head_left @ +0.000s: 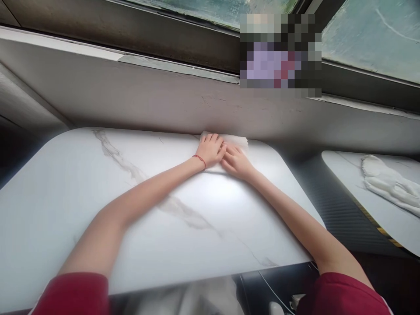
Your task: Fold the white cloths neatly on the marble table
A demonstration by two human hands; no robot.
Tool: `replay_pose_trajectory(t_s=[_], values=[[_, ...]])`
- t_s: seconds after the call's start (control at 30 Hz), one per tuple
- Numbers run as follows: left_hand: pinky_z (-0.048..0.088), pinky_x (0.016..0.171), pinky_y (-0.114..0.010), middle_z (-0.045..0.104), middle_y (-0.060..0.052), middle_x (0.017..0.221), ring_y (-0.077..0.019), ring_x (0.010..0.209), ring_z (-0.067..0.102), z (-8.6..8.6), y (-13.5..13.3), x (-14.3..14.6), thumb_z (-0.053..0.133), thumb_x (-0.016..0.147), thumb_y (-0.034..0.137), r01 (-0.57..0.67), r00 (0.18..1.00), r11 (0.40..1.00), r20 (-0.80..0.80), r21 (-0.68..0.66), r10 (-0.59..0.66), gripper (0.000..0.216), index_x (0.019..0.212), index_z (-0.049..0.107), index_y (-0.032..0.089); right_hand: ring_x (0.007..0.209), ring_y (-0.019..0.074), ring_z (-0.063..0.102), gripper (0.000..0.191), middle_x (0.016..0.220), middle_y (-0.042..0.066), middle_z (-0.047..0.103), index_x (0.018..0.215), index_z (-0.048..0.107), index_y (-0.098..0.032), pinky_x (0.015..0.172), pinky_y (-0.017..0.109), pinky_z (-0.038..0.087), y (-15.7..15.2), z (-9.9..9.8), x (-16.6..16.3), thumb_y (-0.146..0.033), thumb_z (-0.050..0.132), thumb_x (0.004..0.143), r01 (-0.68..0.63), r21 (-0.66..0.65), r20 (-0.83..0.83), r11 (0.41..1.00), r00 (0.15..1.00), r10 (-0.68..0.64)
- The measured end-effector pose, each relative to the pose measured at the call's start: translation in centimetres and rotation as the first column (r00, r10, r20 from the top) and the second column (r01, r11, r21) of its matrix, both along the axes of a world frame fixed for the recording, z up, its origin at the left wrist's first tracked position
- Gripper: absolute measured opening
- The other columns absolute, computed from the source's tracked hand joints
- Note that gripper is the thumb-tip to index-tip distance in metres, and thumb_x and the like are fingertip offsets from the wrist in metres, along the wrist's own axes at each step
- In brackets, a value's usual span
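Both arms reach across a white marble-patterned tabletop (124, 218) to its far edge. There a white cloth (241, 141) lies spread against the wall side. My left hand (211, 149), with a red string bracelet at the wrist, rests on the cloth with its fingers stretched forward. Beside it, my right hand (238, 162) lies on the cloth too, fingers extended and pointing toward the left hand. The fingertips of the two hands meet or overlap slightly. Much of the cloth's middle is hidden under the hands.
A pale wall (157, 96) rises behind the tabletop, with a dark window frame (197, 39) above. To the right stands another white tabletop (348, 166) bearing a crumpled white cloth (390, 179). Below the near edge are cables (272, 291) and dim items. One patch by the window is pixelated.
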State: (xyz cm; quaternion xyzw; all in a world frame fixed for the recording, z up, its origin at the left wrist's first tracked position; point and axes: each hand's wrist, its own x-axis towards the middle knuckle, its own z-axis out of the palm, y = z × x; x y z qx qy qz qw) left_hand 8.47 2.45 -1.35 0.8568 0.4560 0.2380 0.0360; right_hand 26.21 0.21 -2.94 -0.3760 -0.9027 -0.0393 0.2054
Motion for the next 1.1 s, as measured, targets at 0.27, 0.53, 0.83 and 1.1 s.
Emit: replay_pose_trajectory(t_s=[0.27,0.53,0.83,1.1], values=[[0.039,0.109,-0.047,0.055,-0.019,0.143,-0.0324,0.126,0.05,-0.1,-5.6,1.7,0.037,0.103,0.043,0.101,0.995,0.994,-0.016,-0.031,-0.101,0.049,0.132,0.06,0.011,0.142,0.0334,0.047,0.044,0.149,0.018,0.053,0.142,0.053,-0.019,0.108,0.053,0.045,-6.8,0.1,2.7,-0.028,0.035,0.103,0.003,0.044,0.019,0.999,1.0,-0.004],[0.038,0.113,-0.05,0.054,-0.022,0.145,-0.0337,0.134,0.049,-1.0,-11.8,3.5,0.043,0.099,0.039,0.551,0.834,0.834,0.001,0.031,-0.552,0.053,0.14,0.053,0.007,0.143,0.03,0.047,0.063,0.155,0.009,0.049,0.16,0.032,-0.032,0.109,0.048,0.045,-19.0,1.4,6.6,-0.016,0.04,0.1,0.155,-0.019,-0.004,0.988,0.988,-0.155],[0.027,0.125,-0.045,0.041,-0.025,0.158,-0.033,0.149,0.036,-1.8,-16.1,3.9,0.041,0.099,0.046,0.769,0.639,0.639,-0.009,0.014,-0.769,0.071,0.151,0.039,-0.002,0.138,0.0306,0.053,0.066,0.157,0.007,0.048,0.16,0.035,-0.03,0.107,0.047,0.047,-26.6,0.4,8.3,-0.012,0.039,0.096,0.266,0.045,-0.021,0.963,0.964,-0.265],[0.023,0.127,-0.042,0.04,-0.024,0.159,-0.0318,0.15,0.035,-1.2,-16.0,4.2,0.042,0.099,0.046,0.771,0.635,0.637,-0.075,-0.002,-0.769,0.073,0.152,0.039,-0.002,0.141,0.0303,0.05,0.065,0.16,0.005,0.044,0.161,0.032,-0.031,0.109,0.046,0.045,-27.3,0.0,8.3,-0.015,0.037,0.098,0.32,0.018,-0.035,0.947,0.947,-0.32]])
